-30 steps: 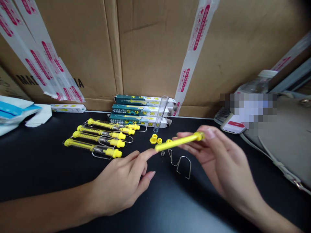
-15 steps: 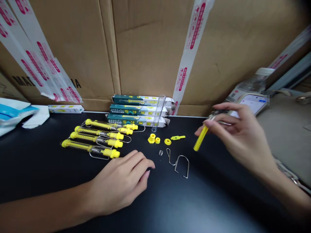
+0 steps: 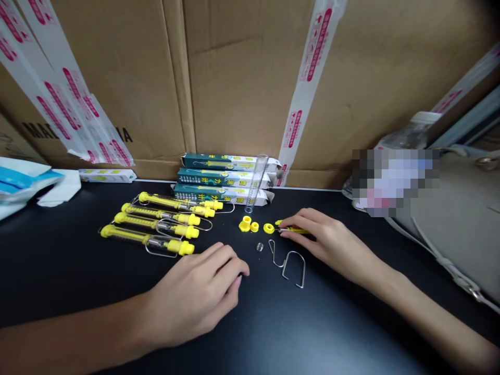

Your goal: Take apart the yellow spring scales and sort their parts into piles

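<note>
pinching a slim yellow rod [image 3: 294, 230] in the right hand [image 3: 332, 245], left hand [image 3: 195, 294] lying loose and empty near a coil spring [image 3: 260, 247].

Spring scales [image 3: 146, 223] lie left of loose caps [image 3: 245, 224], a spring [image 3: 260, 247] and a wire hook [image 3: 294, 252], in front of stacked boxes [image 3: 224, 177].

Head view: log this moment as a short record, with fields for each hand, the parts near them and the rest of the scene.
Left hand: resting on the black tabletop, holding nothing.
Right hand: fingers pinching a yellow plastic rod low over the tabletop.
Parts nearby: yellow plastic caps, yellow ring, coil spring, wire hook.
Further off: four assembled spring scales, clear tube, three stacked boxes.
Background: taped cardboard cartons, grey bag.
</note>
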A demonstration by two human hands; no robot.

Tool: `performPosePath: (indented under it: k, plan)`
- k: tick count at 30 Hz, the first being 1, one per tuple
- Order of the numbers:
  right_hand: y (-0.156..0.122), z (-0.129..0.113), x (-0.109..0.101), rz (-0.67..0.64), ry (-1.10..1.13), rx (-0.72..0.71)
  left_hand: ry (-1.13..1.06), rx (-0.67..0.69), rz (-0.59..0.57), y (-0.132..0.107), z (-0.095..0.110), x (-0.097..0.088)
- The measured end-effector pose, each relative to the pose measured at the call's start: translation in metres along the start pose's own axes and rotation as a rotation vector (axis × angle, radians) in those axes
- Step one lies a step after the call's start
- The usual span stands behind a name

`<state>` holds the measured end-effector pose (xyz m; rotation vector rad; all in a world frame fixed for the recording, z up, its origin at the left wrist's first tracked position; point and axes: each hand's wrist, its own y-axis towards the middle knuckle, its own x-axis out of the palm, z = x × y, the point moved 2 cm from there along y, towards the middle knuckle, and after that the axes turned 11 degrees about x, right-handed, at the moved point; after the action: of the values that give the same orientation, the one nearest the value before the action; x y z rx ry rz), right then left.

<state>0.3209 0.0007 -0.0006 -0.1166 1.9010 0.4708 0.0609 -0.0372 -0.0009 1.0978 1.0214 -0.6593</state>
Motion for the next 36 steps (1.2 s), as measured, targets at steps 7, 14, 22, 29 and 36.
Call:
performPosePath:
  k: [7, 14, 22, 29, 36]
  plan:
    - [0.002, -0.008, 0.005, 0.032, -0.011, 0.003, 0.013, 0.005, 0.003, 0.000, 0.000, 0.000]
    - [0.001, 0.008, -0.001, -0.011, 0.064, -0.029, 0.014, -0.003, 0.008, -0.001, -0.001, 0.000]
    - [0.002, 0.022, -0.010, -0.057, 0.125, 0.077, -0.021, -0.003, 0.009, -0.001, -0.001, 0.000]
    - [0.001, 0.027, -0.014, -0.086, 0.161, 0.140, -0.033, -0.009, 0.000, -0.002, -0.002, 0.000]
    - [0.000, 0.025, -0.014, -0.140, 0.164, 0.127, -0.039, -0.012, -0.009, -0.002, -0.002, 0.001]
